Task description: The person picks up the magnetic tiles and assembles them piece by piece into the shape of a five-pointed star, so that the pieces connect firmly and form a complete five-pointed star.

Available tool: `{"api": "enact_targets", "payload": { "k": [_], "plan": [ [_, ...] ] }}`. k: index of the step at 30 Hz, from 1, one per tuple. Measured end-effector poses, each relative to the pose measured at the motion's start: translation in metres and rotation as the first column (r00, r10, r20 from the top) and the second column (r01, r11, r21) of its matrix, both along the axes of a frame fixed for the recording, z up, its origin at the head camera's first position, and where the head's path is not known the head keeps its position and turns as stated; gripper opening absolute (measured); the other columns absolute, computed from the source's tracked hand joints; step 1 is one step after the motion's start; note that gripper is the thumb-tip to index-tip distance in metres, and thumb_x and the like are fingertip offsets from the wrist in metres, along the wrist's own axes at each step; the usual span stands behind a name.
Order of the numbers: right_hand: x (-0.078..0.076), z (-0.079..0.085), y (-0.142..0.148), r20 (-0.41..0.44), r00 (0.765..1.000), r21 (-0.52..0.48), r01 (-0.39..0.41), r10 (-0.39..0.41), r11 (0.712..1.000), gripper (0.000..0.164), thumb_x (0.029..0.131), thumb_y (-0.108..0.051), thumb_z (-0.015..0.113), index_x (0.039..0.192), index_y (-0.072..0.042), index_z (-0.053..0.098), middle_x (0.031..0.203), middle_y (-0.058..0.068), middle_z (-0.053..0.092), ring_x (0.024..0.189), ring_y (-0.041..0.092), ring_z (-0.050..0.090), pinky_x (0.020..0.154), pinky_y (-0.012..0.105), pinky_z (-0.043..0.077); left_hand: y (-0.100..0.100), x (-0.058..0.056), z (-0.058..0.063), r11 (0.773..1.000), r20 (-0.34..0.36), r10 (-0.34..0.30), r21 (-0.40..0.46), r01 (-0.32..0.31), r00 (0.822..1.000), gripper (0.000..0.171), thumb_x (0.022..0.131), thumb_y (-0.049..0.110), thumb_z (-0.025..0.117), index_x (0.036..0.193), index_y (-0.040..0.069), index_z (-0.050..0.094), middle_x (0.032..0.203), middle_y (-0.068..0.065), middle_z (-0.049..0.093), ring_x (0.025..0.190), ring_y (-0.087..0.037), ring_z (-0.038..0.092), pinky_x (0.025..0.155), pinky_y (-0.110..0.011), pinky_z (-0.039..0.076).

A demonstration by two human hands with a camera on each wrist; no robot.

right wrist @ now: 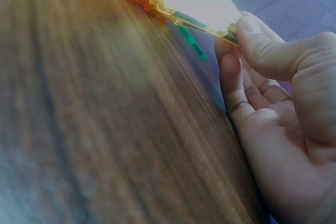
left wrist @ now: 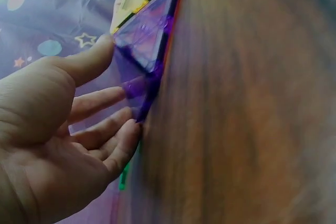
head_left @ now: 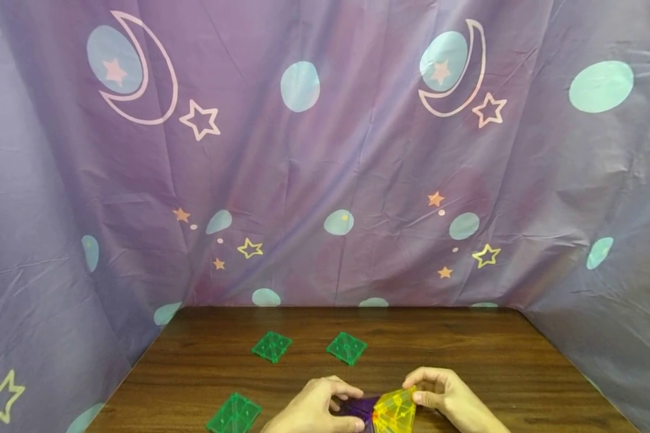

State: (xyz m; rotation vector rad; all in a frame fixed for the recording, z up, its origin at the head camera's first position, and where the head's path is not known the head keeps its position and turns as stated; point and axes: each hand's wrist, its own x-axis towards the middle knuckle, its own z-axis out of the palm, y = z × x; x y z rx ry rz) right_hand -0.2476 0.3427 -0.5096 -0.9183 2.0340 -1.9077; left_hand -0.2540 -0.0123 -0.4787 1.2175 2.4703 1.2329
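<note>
Low at the front of the table, my left hand [head_left: 318, 410] holds translucent purple triangular magnetic tiles [left wrist: 144, 38] between thumb and fingers. Thumb tip and fingertips sit at their outer edges in the left wrist view. My right hand [head_left: 448, 398] pinches the outer corner of a translucent yellow magnetic tile [head_left: 398, 410] between thumb and fingers. Yellow and purple pieces meet edge to edge, tilted up from the tabletop. A bit of orange shows low at the join. The lower part of the joined piece is cut off by the head view's bottom edge.
Two green diamond-shaped magnetic tiles [head_left: 272, 347] lie flat toward the back of the dark wooden table [head_left: 439, 337]. Another green tile [head_left: 234, 414] lies left of my left hand. A purple curtain [head_left: 325, 162] with moons and stars hangs behind and along both sides.
</note>
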Motion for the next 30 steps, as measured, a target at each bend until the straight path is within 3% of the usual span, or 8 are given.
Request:
{"api": "enact_targets", "payload": {
  "k": [2, 5, 9, 15, 18, 24, 27, 30],
  "plan": [
    [0.001, 0.001, -0.001, -0.007, 1.0, 0.014, 0.007, -0.007, 1.0, 0.023, 0.11, 0.004, 0.059, 0.13, 0.012, 0.065, 0.122, 0.0, 0.076, 0.1, 0.009, 0.071, 0.082, 0.024, 0.06, -0.002, 0.002, 0.004, 0.997, 0.087, 0.065, 0.038, -0.069, 0.994, 0.038, 0.101, 0.022, 0.084, 0.135, 0.008, 0.077, 0.13, -0.001, 0.073, 0.111, -0.013, 0.07, 0.089, -0.024, 0.061],
    [0.001, 0.003, -0.002, 0.002, 1.0, 0.037, 0.019, -0.019, 0.999, 0.025, 0.11, 0.002, 0.06, 0.132, 0.013, 0.066, 0.121, 0.002, 0.077, 0.097, 0.009, 0.071, 0.08, 0.024, 0.059, -0.005, 0.001, 0.007, 0.981, 0.086, 0.182, 0.053, -0.186, 0.98, 0.034, 0.103, 0.022, 0.081, 0.133, 0.008, 0.077, 0.128, -0.005, 0.071, 0.11, -0.024, 0.071, 0.088, -0.031, 0.062],
    [0.0, 0.003, -0.002, 0.026, 0.998, 0.053, 0.052, -0.053, 0.997, 0.032, 0.114, -0.003, 0.057, 0.14, 0.015, 0.062, 0.128, 0.008, 0.077, 0.103, 0.011, 0.073, 0.088, 0.028, 0.062, -0.011, -0.004, 0.008, 0.93, 0.125, 0.352, 0.063, -0.362, 0.927, 0.038, 0.101, 0.02, 0.083, 0.133, 0.002, 0.073, 0.126, -0.012, 0.069, 0.103, -0.026, 0.066, 0.084, -0.04, 0.06],
    [-0.005, 0.0, -0.005, 0.023, 0.984, -0.017, 0.177, -0.177, 0.984, 0.043, 0.12, -0.008, 0.045, 0.148, 0.024, 0.048, 0.142, 0.023, 0.067, 0.121, 0.016, 0.07, 0.102, 0.029, 0.06, -0.015, -0.014, 0.003, 0.889, 0.212, 0.432, 0.063, -0.453, 0.877, 0.056, 0.098, 0.017, 0.086, 0.142, -0.009, 0.062, 0.126, -0.017, 0.062, 0.103, -0.026, 0.06, 0.086, -0.049, 0.058],
    [-0.008, 0.002, -0.009, 0.024, 0.946, 0.009, 0.324, -0.324, 0.946, 0.045, 0.119, -0.015, 0.052, 0.147, 0.021, 0.052, 0.142, 0.025, 0.066, 0.118, 0.018, 0.072, 0.101, 0.028, 0.061, -0.012, -0.023, 0.001, 0.88, 0.226, 0.447, 0.063, -0.471, 0.866, 0.064, 0.098, 0.016, 0.086, 0.146, -0.014, 0.057, 0.126, -0.019, 0.058, 0.106, -0.029, 0.059, 0.092, -0.056, 0.058],
    [-0.023, 0.003, -0.024, -0.004, 0.806, 0.093, 0.589, -0.592, 0.803, 0.04, 0.112, -0.023, 0.069, 0.14, 0.006, 0.069, 0.132, 0.022, 0.075, 0.108, 0.022, 0.076, 0.094, 0.027, 0.062, -0.001, -0.042, -0.002, 0.857, 0.262, 0.467, 0.1, -0.505, 0.844, 0.068, 0.099, 0.013, 0.082, 0.152, -0.016, 0.05, 0.137, -0.029, 0.051, 0.11, -0.033, 0.058, 0.102, -0.064, 0.055],
    [-0.029, 0.003, -0.029, -0.028, 0.769, 0.111, 0.637, -0.639, 0.762, 0.035, 0.11, -0.022, 0.073, 0.136, 0.002, 0.073, 0.126, 0.018, 0.077, 0.105, 0.023, 0.075, 0.089, 0.028, 0.062, 0.009, -0.05, -0.003, 0.868, 0.253, 0.442, 0.123, -0.482, 0.861, 0.073, 0.099, 0.006, 0.081, 0.161, -0.01, 0.045, 0.153, -0.028, 0.04, 0.097, -0.028, 0.058, 0.091, -0.055, 0.059],
    [-0.035, 0.003, -0.03, -0.09, 0.757, 0.145, 0.653, -0.647, 0.744, 0.032, 0.107, -0.021, 0.077, 0.132, -0.002, 0.076, 0.12, 0.013, 0.079, 0.103, 0.02, 0.074, 0.086, 0.028, 0.061, 0.019, -0.054, -0.003, 0.898, 0.179, 0.403, 0.113, -0.425, 0.898, 0.074, 0.097, 0.001, 0.08, 0.164, -0.002, 0.049, 0.159, -0.024, 0.035, 0.109, -0.033, 0.062, 0.098, -0.056, 0.059]
  ]
}}
